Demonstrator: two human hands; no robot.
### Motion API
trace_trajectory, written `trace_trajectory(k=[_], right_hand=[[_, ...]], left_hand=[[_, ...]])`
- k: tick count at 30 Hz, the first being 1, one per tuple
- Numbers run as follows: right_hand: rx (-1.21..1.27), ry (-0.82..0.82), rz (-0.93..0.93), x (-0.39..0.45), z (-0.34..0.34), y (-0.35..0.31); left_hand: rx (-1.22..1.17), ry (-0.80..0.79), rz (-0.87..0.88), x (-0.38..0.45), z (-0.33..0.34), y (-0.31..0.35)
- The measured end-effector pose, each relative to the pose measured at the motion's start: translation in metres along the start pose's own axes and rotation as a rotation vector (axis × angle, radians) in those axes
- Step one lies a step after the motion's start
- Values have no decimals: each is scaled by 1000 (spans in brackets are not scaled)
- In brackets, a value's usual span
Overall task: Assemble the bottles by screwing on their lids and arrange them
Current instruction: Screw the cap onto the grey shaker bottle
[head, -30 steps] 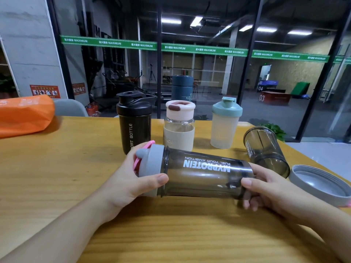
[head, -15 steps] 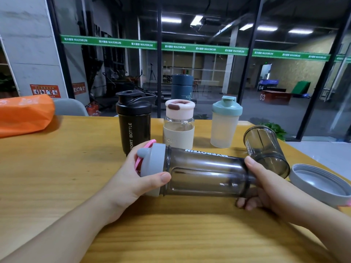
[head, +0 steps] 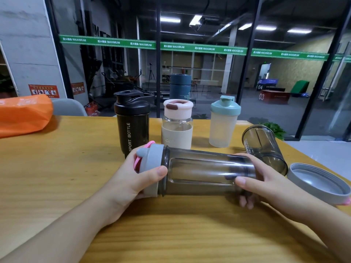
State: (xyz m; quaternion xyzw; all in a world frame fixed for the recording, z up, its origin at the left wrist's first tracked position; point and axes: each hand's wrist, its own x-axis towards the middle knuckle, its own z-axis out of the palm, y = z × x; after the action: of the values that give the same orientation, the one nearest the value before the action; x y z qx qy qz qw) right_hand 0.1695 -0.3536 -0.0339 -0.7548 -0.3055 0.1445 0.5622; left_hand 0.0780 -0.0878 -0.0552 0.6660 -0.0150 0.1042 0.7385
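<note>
On the wooden table point(head: 57, 168) by glass walls, both hands' fingers point(head: 159, 170) wrap the smoky bottle point(head: 205, 173), apparently lidded.

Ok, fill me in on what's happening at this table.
A person is putting lids on shaker bottles. The left hand grips the grey lid of a smoky bottle held sideways above the wooden table, while the right hand holds its base. Behind it stand three capped bottles: black, pink-lidded glass and teal-lidded. To the right, another smoky bottle lies lidless beside a loose grey lid.
</note>
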Motion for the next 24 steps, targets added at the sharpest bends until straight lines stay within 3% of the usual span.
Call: trace_trajectory(k=[7, 12, 17, 24], right_hand=[[35, -8, 81, 3, -1, 10], [252, 6, 150, 5, 8, 15], [158, 158, 5, 6, 7, 13], [160, 137, -118, 4, 6, 11]], left_hand=[[6, 6, 14, -2, 2, 0], [-11, 39, -19, -4, 10, 5], [-45, 58, -198, -8, 22, 17], [-209, 123, -373, -12, 18, 31]])
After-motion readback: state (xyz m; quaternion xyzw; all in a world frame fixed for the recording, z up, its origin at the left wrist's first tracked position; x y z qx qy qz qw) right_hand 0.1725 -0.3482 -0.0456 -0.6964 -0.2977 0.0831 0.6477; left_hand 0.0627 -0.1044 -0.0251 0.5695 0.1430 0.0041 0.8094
